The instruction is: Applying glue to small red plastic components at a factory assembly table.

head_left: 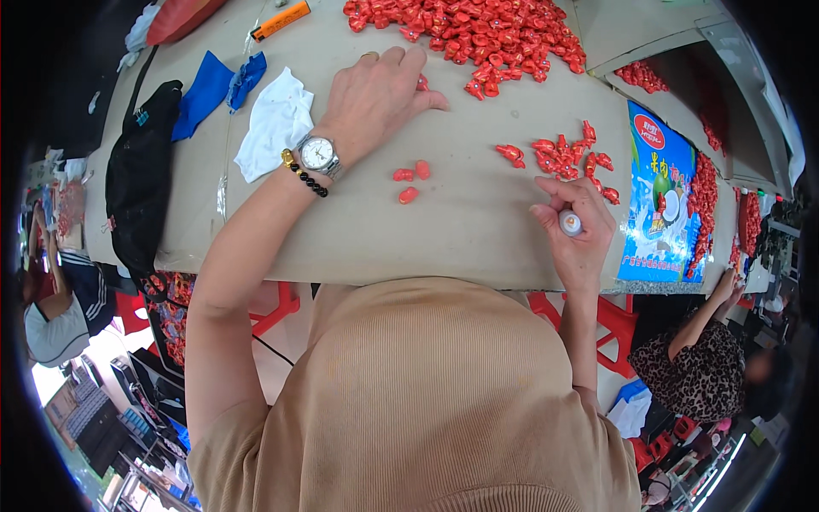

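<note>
My left hand (380,94) rests on the table below a big heap of small red moulded pieces (486,38). Its fingers are bent, and one small red piece (422,83) shows between index finger and thumb. My right hand (584,230) is closed around a whitish pen-like tube (570,224), seen nearly end-on, so its tip is hidden. Just beyond that hand lies a smaller group of red pieces (563,158), with a single one (510,154) to its left. Several paler red pieces (409,194) sit apart between my forearms.
A white cloth (277,124), blue cloth (200,94), black bag (145,179) and orange box cutter (281,20) lie to the left. On the right are a blue printed sheet (653,205) and more red pieces (704,205). Other people (699,358) work at both sides.
</note>
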### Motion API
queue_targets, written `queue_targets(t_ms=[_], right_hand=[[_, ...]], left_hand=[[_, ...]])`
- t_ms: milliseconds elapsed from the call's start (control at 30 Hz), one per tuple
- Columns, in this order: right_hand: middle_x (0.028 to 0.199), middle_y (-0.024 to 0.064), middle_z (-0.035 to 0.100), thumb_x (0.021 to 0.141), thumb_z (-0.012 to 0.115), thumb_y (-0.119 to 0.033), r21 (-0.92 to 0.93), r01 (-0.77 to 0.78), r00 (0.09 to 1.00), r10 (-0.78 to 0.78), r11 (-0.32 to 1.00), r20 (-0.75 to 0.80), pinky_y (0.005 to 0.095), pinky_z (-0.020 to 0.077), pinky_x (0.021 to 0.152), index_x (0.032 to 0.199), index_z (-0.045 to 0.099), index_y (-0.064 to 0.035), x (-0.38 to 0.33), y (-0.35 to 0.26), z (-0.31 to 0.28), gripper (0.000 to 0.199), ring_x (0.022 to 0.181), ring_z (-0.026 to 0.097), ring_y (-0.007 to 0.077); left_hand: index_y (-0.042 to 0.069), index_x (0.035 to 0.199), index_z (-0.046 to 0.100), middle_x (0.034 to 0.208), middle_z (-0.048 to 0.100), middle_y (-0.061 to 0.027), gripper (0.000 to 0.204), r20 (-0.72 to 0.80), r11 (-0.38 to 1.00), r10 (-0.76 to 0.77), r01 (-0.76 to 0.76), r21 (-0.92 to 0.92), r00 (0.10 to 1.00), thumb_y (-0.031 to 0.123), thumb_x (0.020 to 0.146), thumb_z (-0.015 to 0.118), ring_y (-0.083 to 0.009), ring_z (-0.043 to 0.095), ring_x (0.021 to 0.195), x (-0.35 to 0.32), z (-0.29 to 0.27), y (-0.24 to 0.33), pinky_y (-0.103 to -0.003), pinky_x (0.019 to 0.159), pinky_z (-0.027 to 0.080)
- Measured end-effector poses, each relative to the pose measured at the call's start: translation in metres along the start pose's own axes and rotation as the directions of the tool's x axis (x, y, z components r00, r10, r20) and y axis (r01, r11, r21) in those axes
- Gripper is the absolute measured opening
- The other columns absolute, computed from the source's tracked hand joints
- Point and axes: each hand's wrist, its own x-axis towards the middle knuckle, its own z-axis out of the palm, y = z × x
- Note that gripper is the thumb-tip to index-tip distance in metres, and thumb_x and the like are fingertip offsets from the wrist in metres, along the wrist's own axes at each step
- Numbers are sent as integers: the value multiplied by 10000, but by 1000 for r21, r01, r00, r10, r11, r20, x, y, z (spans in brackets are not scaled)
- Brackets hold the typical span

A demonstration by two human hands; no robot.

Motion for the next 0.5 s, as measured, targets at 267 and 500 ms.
queue_targets(t_ms=[267, 500], right_hand=[[742, 46, 548, 617, 718, 79, 34, -19, 1000, 19, 999, 6, 250, 416, 549, 932, 680, -20, 3, -2, 4, 333, 604, 503, 118], [739, 50, 546, 603, 711, 91, 28, -8, 1000, 8, 1000, -1, 258, 424, 553, 916, 673, -23, 5, -2, 4, 335, 607, 509, 131]], left_hand=[[59, 818, 435, 674, 544, -109, 489, 28, 996, -31, 33, -79, 999, 485, 750, 665, -325, 566, 625, -15, -18, -8, -396, 518, 439], [32, 826, 463, 676, 528, -125, 257, 4, 941, -122, 117, -317, 993, 127, 775, 696, -325, 525, 603, -36, -31, -12, -382, 541, 416]])
